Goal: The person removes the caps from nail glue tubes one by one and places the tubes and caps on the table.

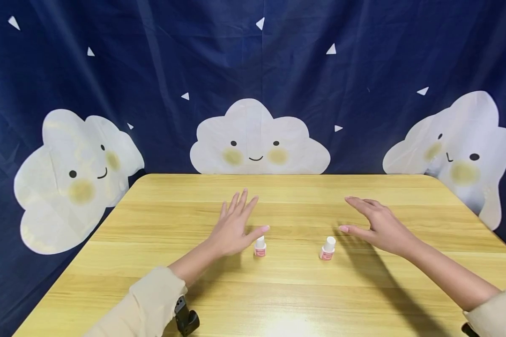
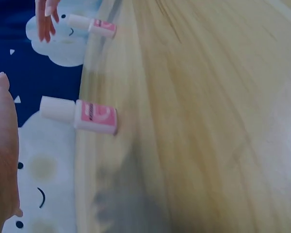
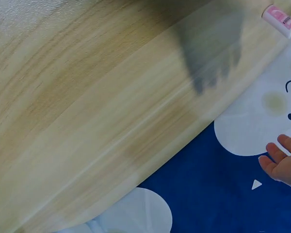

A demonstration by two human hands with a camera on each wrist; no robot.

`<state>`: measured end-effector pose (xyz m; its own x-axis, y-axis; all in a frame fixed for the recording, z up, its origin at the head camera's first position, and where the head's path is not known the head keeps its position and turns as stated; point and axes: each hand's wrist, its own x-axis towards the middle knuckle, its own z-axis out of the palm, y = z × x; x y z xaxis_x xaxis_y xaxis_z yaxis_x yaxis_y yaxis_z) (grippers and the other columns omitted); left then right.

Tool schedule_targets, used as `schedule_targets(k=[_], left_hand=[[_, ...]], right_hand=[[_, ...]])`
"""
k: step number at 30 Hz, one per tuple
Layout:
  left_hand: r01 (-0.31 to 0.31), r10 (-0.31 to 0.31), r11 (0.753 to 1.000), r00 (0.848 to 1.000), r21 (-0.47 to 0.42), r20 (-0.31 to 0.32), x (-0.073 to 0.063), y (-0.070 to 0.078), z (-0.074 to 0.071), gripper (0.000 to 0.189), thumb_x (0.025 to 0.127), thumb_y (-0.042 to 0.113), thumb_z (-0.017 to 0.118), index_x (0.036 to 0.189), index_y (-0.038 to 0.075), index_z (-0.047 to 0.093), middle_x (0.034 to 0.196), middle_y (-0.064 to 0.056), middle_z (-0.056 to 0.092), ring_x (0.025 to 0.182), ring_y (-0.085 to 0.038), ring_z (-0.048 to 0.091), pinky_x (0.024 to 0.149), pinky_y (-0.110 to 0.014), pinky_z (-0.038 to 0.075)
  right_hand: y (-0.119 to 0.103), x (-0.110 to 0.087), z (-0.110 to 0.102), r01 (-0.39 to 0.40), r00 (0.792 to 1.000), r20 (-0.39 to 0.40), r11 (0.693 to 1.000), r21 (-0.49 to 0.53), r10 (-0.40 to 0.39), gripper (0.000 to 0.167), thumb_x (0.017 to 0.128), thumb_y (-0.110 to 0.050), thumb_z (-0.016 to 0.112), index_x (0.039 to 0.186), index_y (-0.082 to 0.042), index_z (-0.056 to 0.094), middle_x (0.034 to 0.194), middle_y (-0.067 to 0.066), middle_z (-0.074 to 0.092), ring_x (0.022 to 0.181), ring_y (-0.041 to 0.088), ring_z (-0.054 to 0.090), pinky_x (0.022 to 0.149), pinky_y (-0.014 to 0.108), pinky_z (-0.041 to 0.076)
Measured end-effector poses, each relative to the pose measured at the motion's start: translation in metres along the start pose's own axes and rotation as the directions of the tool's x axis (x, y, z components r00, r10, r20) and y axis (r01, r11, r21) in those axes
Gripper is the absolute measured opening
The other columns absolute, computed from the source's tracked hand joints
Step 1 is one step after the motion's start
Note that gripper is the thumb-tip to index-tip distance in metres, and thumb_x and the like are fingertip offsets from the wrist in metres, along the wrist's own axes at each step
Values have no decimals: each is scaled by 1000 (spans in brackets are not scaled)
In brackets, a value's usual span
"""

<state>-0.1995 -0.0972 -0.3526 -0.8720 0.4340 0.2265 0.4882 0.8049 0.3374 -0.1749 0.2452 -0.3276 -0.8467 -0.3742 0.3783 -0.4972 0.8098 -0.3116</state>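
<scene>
Two small bottles with white caps and pink labels stand upright on the wooden table, the left bottle (image 1: 260,247) and the right bottle (image 1: 327,249). My left hand (image 1: 233,230) is held over the table with fingers spread, its thumb overlapping the left bottle's cap in the head view. To the right of the other bottle, my right hand (image 1: 381,224) hovers with fingers extended and thumb apart. Both hands hold nothing. The left wrist view shows the left bottle (image 2: 97,116) close by and the right bottle (image 2: 103,27) farther off.
The light wooden table (image 1: 278,299) spans the space before me. Behind it hangs a dark blue curtain (image 1: 219,56) printed with smiling white clouds and small triangles. Shadows of the hands and arms fall across the tabletop.
</scene>
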Motion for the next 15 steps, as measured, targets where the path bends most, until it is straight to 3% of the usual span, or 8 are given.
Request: schedule_targets(k=[6, 11, 14, 15], left_hand=[[-103, 104, 994, 994, -44, 33, 6, 17, -6, 79, 87, 60, 48, 148, 16, 23, 157, -7, 4, 145, -29, 5, 118, -49, 5], [-174, 178, 982, 982, -78, 56, 8, 31, -8, 77, 87, 56, 52, 147, 15, 26, 157, -5, 9, 144, -27, 11, 117, -50, 13], [-198, 207, 973, 976, -115, 71, 9, 39, -9, 77, 87, 55, 53, 146, 15, 27, 157, -4, 14, 144, -26, 15, 117, -51, 17], [-199, 210, 971, 975, -131, 78, 9, 42, -9, 76, 87, 55, 54, 146, 15, 28, 157, -3, 15, 144, -25, 16, 117, -50, 17]], right_hand=[[-2, -1, -1, 21, 999, 36, 999, 34, -22, 58, 80, -31, 72, 124, 3, 56, 129, 27, 53, 115, 45, 49, 91, 61, 41], [-5, 1, -3, 44, 998, 49, 996, 75, -48, 55, 79, -28, 74, 119, 5, 59, 125, 27, 56, 113, 45, 53, 92, 58, 43], [-7, 2, -4, 55, 997, 40, 994, 99, -59, 51, 78, -26, 75, 116, 6, 61, 117, 24, 62, 108, 40, 59, 88, 53, 48], [-8, 2, -5, 50, 998, 43, 992, 113, -56, 50, 78, -25, 75, 115, 6, 61, 115, 23, 64, 99, 36, 64, 82, 47, 52]])
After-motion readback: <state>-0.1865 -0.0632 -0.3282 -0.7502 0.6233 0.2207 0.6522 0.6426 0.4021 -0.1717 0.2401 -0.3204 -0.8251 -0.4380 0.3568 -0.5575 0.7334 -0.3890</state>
